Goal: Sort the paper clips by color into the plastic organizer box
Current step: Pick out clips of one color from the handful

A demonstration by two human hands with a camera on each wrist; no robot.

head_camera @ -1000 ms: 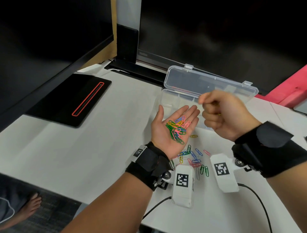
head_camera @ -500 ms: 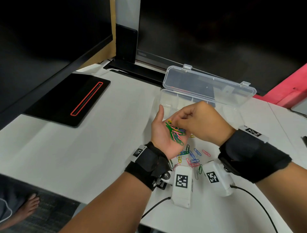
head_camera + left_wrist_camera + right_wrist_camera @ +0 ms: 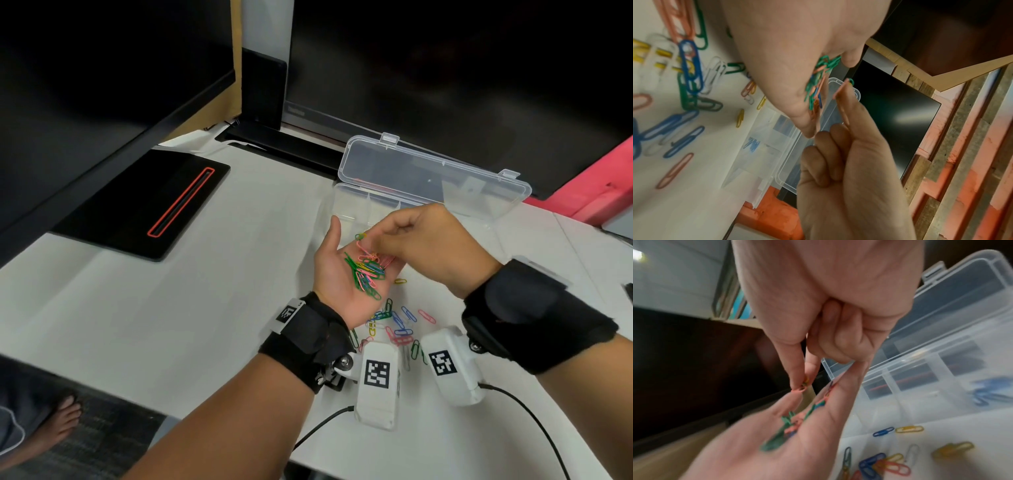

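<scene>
My left hand (image 3: 339,274) lies palm up over the table, fingers relaxed, with a small heap of coloured paper clips (image 3: 364,272) on it. My right hand (image 3: 373,240) reaches over that palm and pinches a pink paper clip (image 3: 362,244) between thumb and forefinger. A yellow-green clip hangs tangled at the pink clip's end (image 3: 804,382). The clear plastic organizer box (image 3: 342,202) stands open just behind the hands, its lid (image 3: 431,171) tilted back. Blue clips (image 3: 986,392) lie in one compartment. My right hand hides most of the other compartments in the head view.
Loose clips (image 3: 397,322) of several colours lie scattered on the white table (image 3: 205,308) under my wrists. A black pad with a red slot (image 3: 144,205) sits at the left. Dark monitors (image 3: 445,68) stand right behind the box.
My right hand came back from above the box to the left palm and took hold of a pink clip, now lifted slightly off the heap. The left hand stayed put.
</scene>
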